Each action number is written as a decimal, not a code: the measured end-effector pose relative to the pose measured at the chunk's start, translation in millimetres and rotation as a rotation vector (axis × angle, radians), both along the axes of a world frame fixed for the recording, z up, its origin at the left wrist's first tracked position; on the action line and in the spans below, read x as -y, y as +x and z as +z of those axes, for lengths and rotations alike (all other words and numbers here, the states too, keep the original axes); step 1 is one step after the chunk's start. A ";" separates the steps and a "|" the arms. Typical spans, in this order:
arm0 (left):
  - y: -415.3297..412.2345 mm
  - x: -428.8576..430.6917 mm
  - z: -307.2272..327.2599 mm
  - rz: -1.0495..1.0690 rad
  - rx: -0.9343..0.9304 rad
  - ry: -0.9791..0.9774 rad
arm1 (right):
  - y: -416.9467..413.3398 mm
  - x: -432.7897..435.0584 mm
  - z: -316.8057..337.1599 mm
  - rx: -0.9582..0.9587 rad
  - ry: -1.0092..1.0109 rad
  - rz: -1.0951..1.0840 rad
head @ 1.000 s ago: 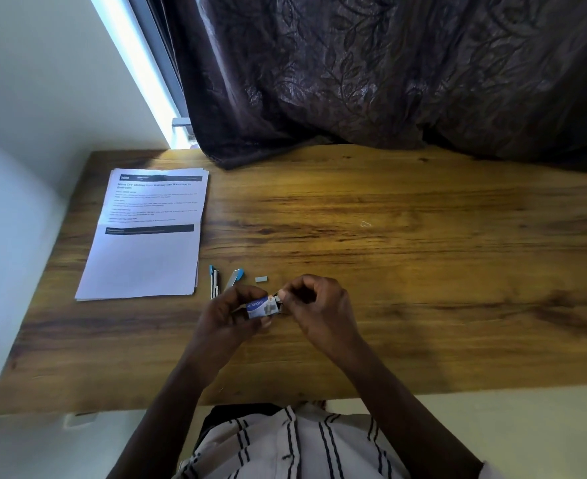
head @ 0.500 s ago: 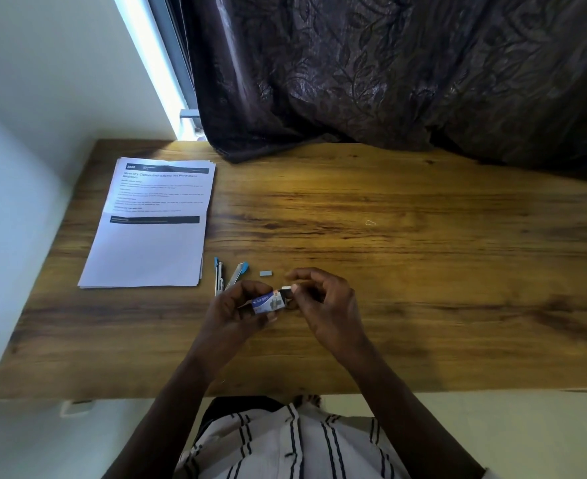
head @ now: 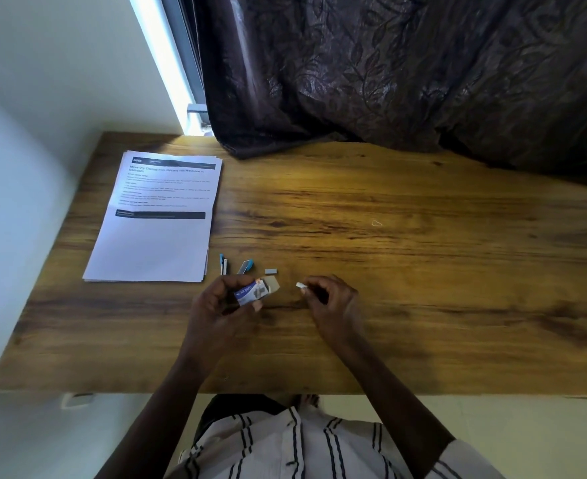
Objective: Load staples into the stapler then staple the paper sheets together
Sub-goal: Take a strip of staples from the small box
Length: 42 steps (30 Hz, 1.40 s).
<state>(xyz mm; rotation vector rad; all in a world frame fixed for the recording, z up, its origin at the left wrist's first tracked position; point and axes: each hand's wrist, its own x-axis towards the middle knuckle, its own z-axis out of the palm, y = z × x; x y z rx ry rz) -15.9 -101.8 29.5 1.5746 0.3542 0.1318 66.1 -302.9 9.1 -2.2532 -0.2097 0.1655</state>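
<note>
- Wooden table point(head: 423, 271): brown, grained top, seen from above.
- Paper sheets point(head: 154, 243): a stack of white printed pages. It lies flat at the table's far left with its edges slightly fanned, and neither hand touches it.
- Stapler point(head: 245, 266): small, blue and silver metal, just right of the stack's near corner. It is splayed into two slim arms, and finer detail is too small to tell.
- Grey strip of staples point(head: 270, 271): short, lying on the wood just right of the stapler.
- Staple box point(head: 249, 294): small blue-and-white cardboard, with its brown end flap open toward the right. It is near the table's middle, close to the front edge.
- Left hand point(head: 221, 305): fingers and thumb are curled round the staple box, gripping it.
- Right hand point(head: 333, 302): to the right of the box and apart from it. Thumb and forefinger pinch a small pale strip point(head: 300, 286), material not discernible, and the other fingers are curled.
- Dark patterned curtain point(head: 388, 81): hangs along the far edge with its hem on the wood.
- Striped white shirt point(head: 302, 444): at the bottom of the view.
</note>
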 end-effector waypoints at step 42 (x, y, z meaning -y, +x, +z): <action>4.7 -23.1 -0.9 0.047 -0.025 -0.068 | 46.1 -39.1 12.4 0.177 -0.299 0.457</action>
